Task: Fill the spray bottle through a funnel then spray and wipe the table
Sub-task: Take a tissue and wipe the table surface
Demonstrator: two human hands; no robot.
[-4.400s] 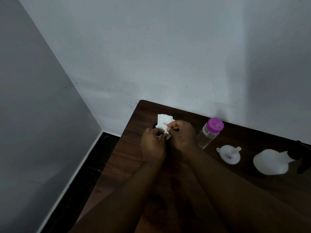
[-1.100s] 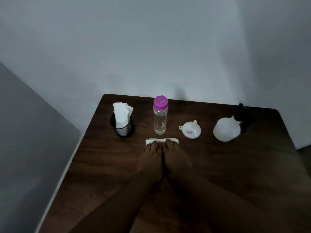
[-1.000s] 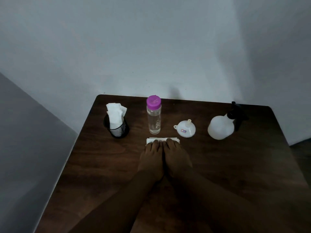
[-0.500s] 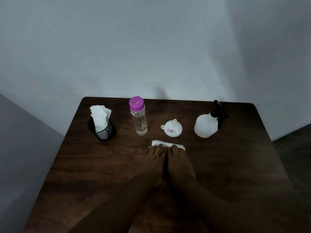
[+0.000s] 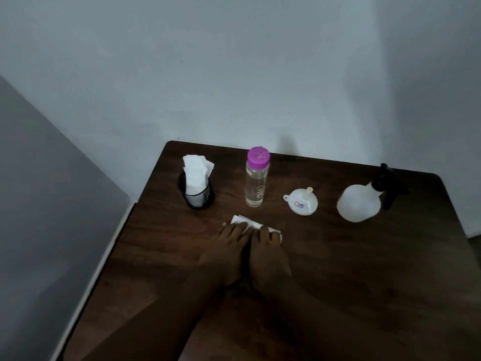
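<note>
- Pale, plain walls (image 5: 234,74) meet in a corner behind a dark wooden worktop (image 5: 364,269), which is lit dimly.
- Both forearms reach in from the near edge, with the left hand (image 5: 229,254) and the right hand (image 5: 268,259) side by side, touching along their inner edges.
- Each hand's grip is released: the fingers lie straight and flat, palms down, and the fingertips press on a folded white tissue (image 5: 250,223).
- That tissue lies flat on the worktop near its middle, its far edge showing beyond the fingertips.
- A clear water bottle (image 5: 256,183) with a purple cap (image 5: 258,156) stands upright just beyond the tissue, cap on.
- To the right of it a small white funnel (image 5: 302,201) rests on its wide mouth, spout pointing up, with a small sticker on its side.
- Further right, near the far right corner, is the white spray bottle (image 5: 360,203), its black trigger head (image 5: 387,186) fitted; it is well apart from both hands.
- At the far left a black mesh cup (image 5: 199,195) holds a bunch of white tissues (image 5: 196,170) standing upright.
</note>
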